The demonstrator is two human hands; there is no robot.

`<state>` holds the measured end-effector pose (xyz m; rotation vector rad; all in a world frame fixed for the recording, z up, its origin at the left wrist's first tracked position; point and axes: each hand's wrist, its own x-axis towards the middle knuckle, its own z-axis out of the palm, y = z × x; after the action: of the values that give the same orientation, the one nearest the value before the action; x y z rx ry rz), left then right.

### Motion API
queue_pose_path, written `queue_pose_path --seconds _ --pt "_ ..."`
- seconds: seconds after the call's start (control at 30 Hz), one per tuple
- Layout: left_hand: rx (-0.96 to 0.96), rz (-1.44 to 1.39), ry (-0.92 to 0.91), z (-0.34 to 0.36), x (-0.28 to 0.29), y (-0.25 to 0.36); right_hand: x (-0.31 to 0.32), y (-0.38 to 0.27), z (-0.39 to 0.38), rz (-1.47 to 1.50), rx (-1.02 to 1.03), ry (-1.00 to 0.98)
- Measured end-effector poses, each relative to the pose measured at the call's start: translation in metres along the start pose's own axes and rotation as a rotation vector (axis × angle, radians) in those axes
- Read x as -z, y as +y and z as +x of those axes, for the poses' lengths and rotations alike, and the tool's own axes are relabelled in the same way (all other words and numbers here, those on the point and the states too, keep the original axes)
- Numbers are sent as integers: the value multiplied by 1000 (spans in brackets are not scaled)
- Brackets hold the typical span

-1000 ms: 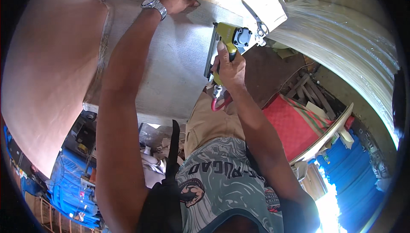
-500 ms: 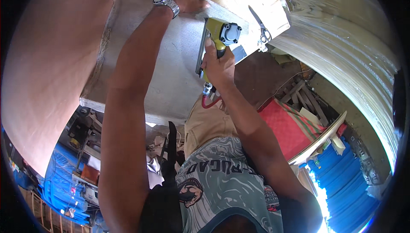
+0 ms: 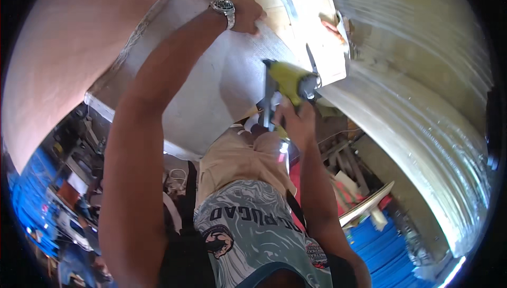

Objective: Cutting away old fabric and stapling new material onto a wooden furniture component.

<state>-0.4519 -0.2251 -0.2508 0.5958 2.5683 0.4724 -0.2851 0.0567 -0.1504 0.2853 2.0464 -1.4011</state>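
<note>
My right hand (image 3: 299, 121) is wrapped round the handle of a yellow-green staple gun (image 3: 289, 81) with a grey round cap, somewhat blurred by motion. The gun hangs just off the right edge of a padded panel (image 3: 195, 92) covered in greyish woven fabric. At the far edge of that panel, my left hand (image 3: 247, 14), with a metal watch (image 3: 224, 7) on its wrist, is closed on a turned-up strip of the grey fabric (image 3: 275, 42). A short hose fitting shows below the staple gun, partly hidden by my right hand.
Scissors (image 3: 311, 58) lie on the pale wooden board (image 3: 330, 77) beyond the panel. A large plastic-wrapped piece (image 3: 417, 114) curves along the right. A big pinkish-tan surface (image 3: 68, 55) fills the left. Wood scraps (image 3: 346, 164) and blue sheeting (image 3: 385, 248) lie at the lower right.
My right hand has drawn the staple gun down and to the right, away from the fabric strip. The panel appears turned, and my left hand keeps its hold on the fabric.
</note>
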Motion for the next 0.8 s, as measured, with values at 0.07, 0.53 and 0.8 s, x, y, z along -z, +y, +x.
queue_pose_path --seconds 0.07,0.53,0.8 --pt "-51 138 77 -17 17 -12 42 4 -24 -5 150 -69" --pt "222 87 295 -61 13 -30 38 7 26 -3 157 -290" --pt "269 55 321 -43 4 -46 -41 -11 43 172 224 -261"
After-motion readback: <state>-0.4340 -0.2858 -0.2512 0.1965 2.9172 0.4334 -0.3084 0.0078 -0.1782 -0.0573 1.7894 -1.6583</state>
